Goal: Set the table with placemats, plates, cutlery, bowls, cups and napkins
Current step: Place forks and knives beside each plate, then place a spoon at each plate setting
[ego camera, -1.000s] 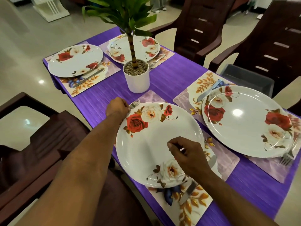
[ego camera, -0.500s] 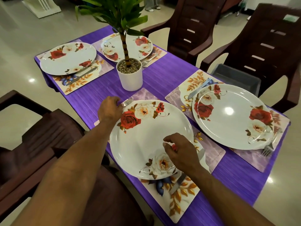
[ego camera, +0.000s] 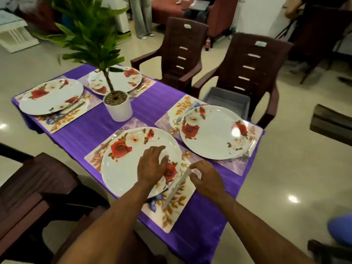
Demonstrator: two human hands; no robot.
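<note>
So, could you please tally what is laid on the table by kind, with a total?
Plates: 4, nearest, right, far left, far
Placemats: 4, e.g.
Knives seen: 2
Forks seen: 2
Potted plant: 1
Total: 13; other cutlery is too blurred or hidden to count.

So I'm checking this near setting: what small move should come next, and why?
Probably nudge the knife off the near plate rim: its tip lies by the right hand fingers, its blade against the rim, while the left hand rests on the plate.
</note>
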